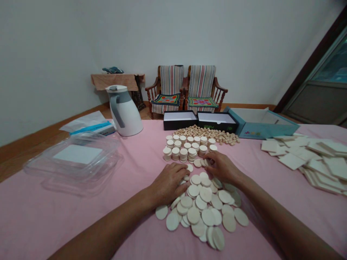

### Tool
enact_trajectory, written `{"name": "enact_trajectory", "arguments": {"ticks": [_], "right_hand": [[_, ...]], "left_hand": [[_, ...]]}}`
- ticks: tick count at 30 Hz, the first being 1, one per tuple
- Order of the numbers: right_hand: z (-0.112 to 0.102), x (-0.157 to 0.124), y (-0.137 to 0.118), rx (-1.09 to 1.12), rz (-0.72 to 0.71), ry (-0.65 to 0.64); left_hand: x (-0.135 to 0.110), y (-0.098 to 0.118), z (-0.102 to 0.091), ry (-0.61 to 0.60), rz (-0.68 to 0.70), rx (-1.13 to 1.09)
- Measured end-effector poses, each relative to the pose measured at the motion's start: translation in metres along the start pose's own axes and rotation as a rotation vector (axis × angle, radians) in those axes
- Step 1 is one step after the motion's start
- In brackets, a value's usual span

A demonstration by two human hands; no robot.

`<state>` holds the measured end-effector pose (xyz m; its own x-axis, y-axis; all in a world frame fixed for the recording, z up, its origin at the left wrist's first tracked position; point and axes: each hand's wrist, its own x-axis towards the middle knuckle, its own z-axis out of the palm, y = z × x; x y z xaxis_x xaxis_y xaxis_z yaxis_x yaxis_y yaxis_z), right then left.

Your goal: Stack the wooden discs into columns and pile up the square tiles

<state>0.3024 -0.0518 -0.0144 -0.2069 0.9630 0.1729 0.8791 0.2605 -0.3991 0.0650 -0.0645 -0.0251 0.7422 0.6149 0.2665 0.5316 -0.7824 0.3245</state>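
My left hand (168, 183) lies at the left side of a heap of round wooden discs (201, 202), its thumb and fingers apart. Its fingertips reach beside a pale disc (189, 168), and a few discs show in the gap by the thumb. My right hand (221, 167) is at the far right of the heap, its fingers closed on a few wooden discs (207, 162) standing on edge or tilted. How many it grips is partly hidden. Just beyond both hands, rows of neatly stacked discs (183, 154) stand upright on the pink cloth (141, 166).
Small wooden beads (197, 133) lie behind the stacks, before two black boxes (180, 124) (217, 126). A blue box (260, 130) and square wooden pieces (311, 159) are right. A clear plastic container (73, 169), a white jug (127, 115) and a blue-white packet (93, 129) are left.
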Motion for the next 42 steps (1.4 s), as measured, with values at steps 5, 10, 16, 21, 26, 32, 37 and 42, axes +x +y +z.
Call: {"name": "enact_trajectory", "arguments": {"ticks": [5, 10, 16, 21, 26, 32, 37, 42], "right_hand": [[0.001, 0.000, 0.002, 0.037, -0.008, 0.052], [0.008, 0.000, 0.001, 0.107, 0.008, 0.048], [0.011, 0.000, 0.002, 0.105, 0.022, 0.009], [0.006, 0.000, 0.000, 0.096, -0.023, 0.110], [0.010, 0.001, -0.007, 0.152, -0.066, 0.182], [0.022, 0.003, -0.007, 0.162, -0.106, 0.131], [0.023, 0.003, -0.006, 0.169, -0.093, 0.123], [0.025, 0.002, -0.009, 0.187, -0.051, 0.124]], "left_hand": [[0.000, 0.001, -0.001, -0.009, -0.007, -0.003], [0.000, 0.001, -0.001, -0.011, -0.010, -0.005], [-0.001, 0.000, 0.000, -0.002, -0.005, -0.004], [0.000, 0.000, 0.000, 0.000, -0.002, -0.004], [0.000, -0.001, 0.001, 0.000, -0.003, -0.001], [0.000, 0.001, -0.001, 0.004, 0.000, -0.005], [0.000, 0.002, -0.001, 0.001, -0.001, -0.005], [0.000, 0.002, -0.002, 0.002, -0.005, -0.009]]}}
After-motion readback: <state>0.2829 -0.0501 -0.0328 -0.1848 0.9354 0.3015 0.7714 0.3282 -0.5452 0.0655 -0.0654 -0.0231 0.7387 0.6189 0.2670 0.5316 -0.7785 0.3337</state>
